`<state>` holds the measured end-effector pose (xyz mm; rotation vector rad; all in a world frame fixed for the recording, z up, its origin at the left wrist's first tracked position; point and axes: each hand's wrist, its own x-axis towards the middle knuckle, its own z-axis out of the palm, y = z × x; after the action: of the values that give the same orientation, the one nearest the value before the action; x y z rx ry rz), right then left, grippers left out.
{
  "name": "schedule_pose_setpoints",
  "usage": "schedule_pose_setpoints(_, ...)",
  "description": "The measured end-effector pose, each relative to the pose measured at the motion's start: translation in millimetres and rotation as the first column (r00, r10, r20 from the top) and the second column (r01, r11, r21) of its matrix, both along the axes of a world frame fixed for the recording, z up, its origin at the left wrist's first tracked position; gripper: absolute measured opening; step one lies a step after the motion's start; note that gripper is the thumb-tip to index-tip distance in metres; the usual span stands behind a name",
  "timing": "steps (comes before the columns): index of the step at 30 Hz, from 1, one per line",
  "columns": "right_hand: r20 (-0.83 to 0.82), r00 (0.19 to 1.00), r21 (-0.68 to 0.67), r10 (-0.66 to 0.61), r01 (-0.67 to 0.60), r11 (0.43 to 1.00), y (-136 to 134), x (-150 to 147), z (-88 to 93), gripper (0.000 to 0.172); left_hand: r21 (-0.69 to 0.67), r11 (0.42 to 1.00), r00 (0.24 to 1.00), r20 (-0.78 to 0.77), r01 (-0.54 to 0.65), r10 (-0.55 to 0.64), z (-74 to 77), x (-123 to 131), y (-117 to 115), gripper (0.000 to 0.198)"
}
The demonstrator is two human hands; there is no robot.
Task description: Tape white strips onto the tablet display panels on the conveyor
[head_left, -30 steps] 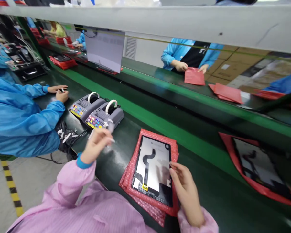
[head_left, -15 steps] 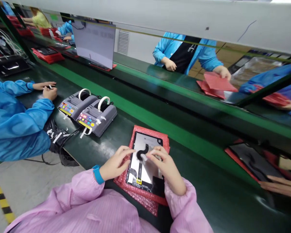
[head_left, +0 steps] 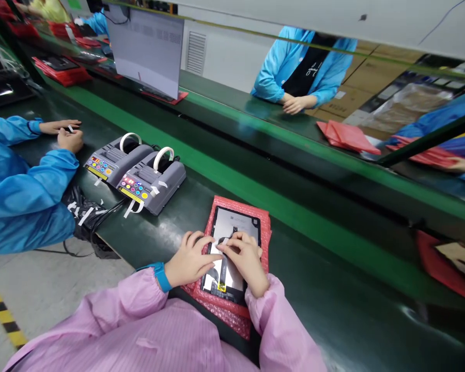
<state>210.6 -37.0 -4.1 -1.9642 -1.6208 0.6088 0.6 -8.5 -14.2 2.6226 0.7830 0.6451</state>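
Note:
A tablet screen panel (head_left: pixel 238 219), its silver back facing up, lies on red bubble-wrap bags (head_left: pixel 263 227) before me. A dark flex cable (head_left: pixel 223 268) runs down its middle to a yellow label (head_left: pixel 221 287). My left hand (head_left: pixel 194 258) has its fingers spread, the tips over the panel's left edge and near the cable. My right hand (head_left: pixel 246 258) reaches over the panel with thumb and forefinger pinched at the cable's curved part. A small white piece of tape (head_left: pixel 225 241) shows at those fingertips; most of the curve is hidden beneath them.
Two grey tape dispensers (head_left: pixel 151 186) with white rolls stand left of the panel on the green bench (head_left: pixel 313 279). Farther left are a co-worker's hands (head_left: pixel 70 137). A monitor (head_left: pixel 143 51) and red bags (head_left: pixel 349 137) are across the bench; another red bag (head_left: pixel 437 268) lies right.
My right hand has moved left and down onto the cable's curve, with the white piece now mostly covered. The co-worker opposite has let go of the red bags and joined hands.

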Motion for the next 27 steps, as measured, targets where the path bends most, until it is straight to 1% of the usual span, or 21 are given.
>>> schedule_pose_setpoints(4,0.050,0.998,0.001,-0.041,0.041,0.999,-1.9,-2.2,-1.8,0.032,-0.012,1.000,1.000,-0.014,0.000,0.000,-2.7,0.8,1.2,0.038)
schedule_pose_setpoints(7,0.058,0.992,0.040,-0.111,0.109,0.993,5.8,-2.8,-0.7,0.043,-0.042,0.999,1.000,-0.004,0.008,-0.008,-2.8,0.8,2.3,0.037)
schedule_pose_setpoints(9,0.066,0.989,0.055,-0.132,0.128,0.990,16.3,-1.4,-0.4,0.044,-0.078,0.997,1.000,0.013,0.020,-0.019,-0.5,1.4,3.1,0.035)
schedule_pose_setpoints(11,0.059,0.983,0.071,-0.173,0.168,0.983,27.6,2.1,-0.1,0.041,-0.148,0.988,0.998,0.061,0.043,-0.034,3.7,2.7,4.0,0.032)
schedule_pose_setpoints(13,-0.002,0.980,0.111,-0.199,0.198,0.974,35.1,7.4,1.6,0.037,-0.273,0.959,0.983,0.184,0.077,-0.026,8.6,4.3,5.2,0.030)
schedule_pose_setpoints(14,-0.056,0.982,0.139,-0.181,0.187,0.973,36.4,10.2,3.6,0.035,-0.348,0.932,0.963,0.270,0.101,-0.003,10.8,5.2,5.9,0.030)
schedule_pose_setpoints(15,-0.117,0.984,0.170,-0.134,0.152,0.974,35.7,12.7,6.3,0.033,-0.421,0.898,0.934,0.356,0.129,0.033,12.5,6.1,6.8,0.028)
schedule_pose_setpoints(17,-0.227,0.974,0.218,0.017,0.034,0.975,29.7,15.8,13.3,0.031,-0.529,0.825,0.867,0.487,0.198,0.104,14.3,8.1,8.9,0.026)
schedule_pose_setpoints(19,-0.304,0.942,0.227,0.140,-0.071,0.971,20.8,16.4,20.5,0.028,-0.579,0.772,0.829,0.544,0.262,0.127,14.4,10.9,10.6,0.024)
schedule_pose_setpoints(21,-0.355,0.915,0.196,0.194,-0.130,0.972,13.3,17.7,25.3,0.028,-0.597,0.742,0.825,0.555,0.305,0.107,14.3,15.2,11.1,0.024)
schedule_pose_setpoints(22,-0.369,0.910,0.179,0.189,-0.131,0.975,10.9,19.8,26.4,0.029,-0.597,0.739,0.828,0.552,0.311,0.097,14.5,17.9,10.8,0.025)
schedule_pose_setpoints(23,-0.371,0.914,0.169,0.162,-0.105,0.980,9.4,23.6,26.6,0.031,-0.588,0.753,0.836,0.540,0.293,0.096,14.8,21.1,10.2,0.028)
schedule_pose_setpoints(25,-0.343,0.938,0.176,0.058,0.004,0.984,8.5,35.8,24.7,0.035,-0.532,0.827,0.870,0.479,0.183,0.116,15.3,28.2,8.5,0.038)
schedule_pose_setpoints(27,-0.289,0.954,0.187,-0.075,0.133,0.973,8.9,50.5,20.7,0.036,-0.417,0.908,0.925,0.358,0.036,0.128,15.0,35.7,6.8,0.045)
